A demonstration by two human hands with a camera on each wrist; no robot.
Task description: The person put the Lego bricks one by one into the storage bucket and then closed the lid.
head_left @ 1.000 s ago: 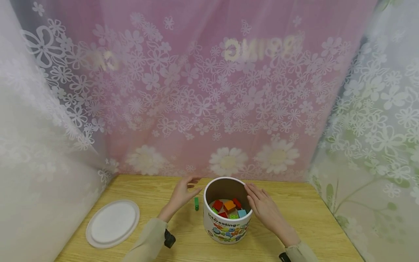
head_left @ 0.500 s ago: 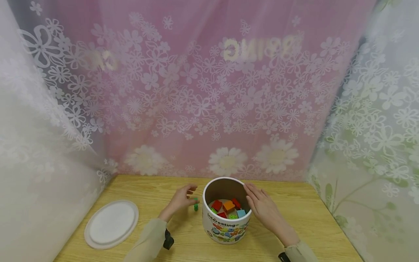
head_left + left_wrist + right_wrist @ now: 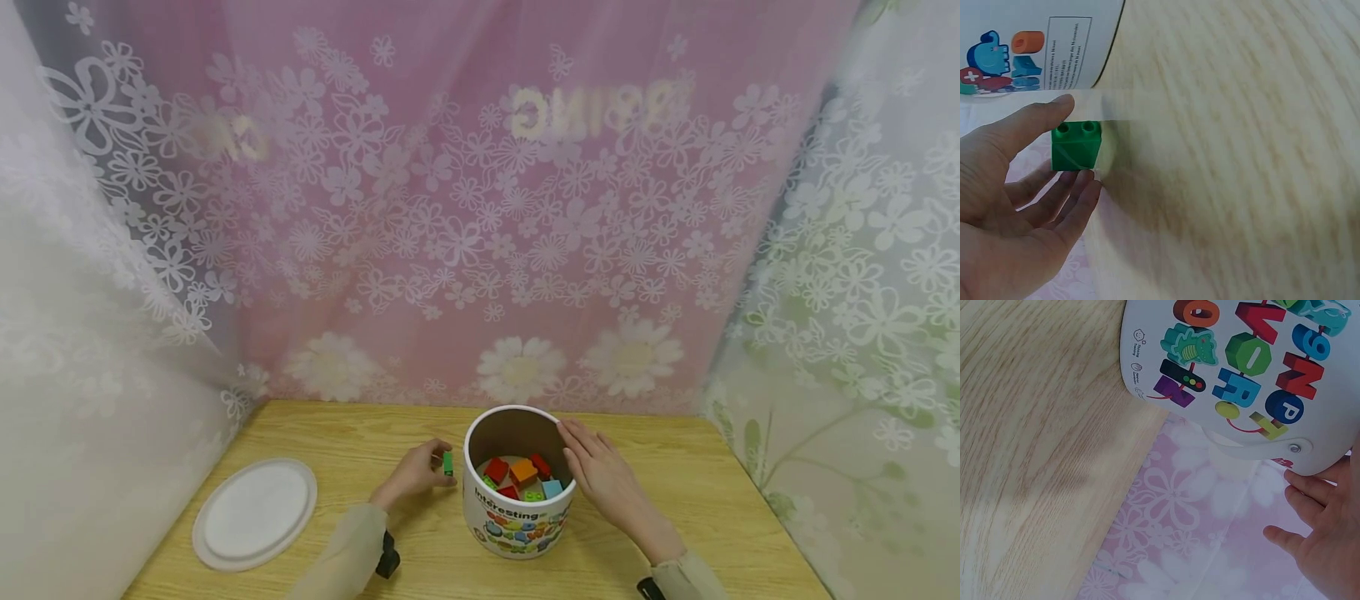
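My left hand (image 3: 420, 472) has its thumb and curled fingers at opposite ends of a small green toy brick (image 3: 1077, 145). In the left wrist view, two studs face the thumb, and the fingertips (image 3: 1088, 181) meet the opposite side. A round white bucket (image 3: 517, 525) printed with colourful pictures stands just right of this hand. My right hand (image 3: 611, 487) lies with extended fingers along the bucket's right rim and side. Inside the bucket are several toy bricks, among them an orange brick (image 3: 523, 472), a light blue brick (image 3: 552, 489) and red ones.
A round white lid (image 3: 255, 514) lies on the left of the wooden table (image 3: 360, 433). Flowered curtains (image 3: 480, 250) hang behind the table and on both sides. A white handle (image 3: 1241, 450) is fixed to the bucket's side.
My left hand has come down and closer round the green brick, its thumb and fingers drawing together. The brick has shifted slightly away from me. My right hand and the bucket stay in place.
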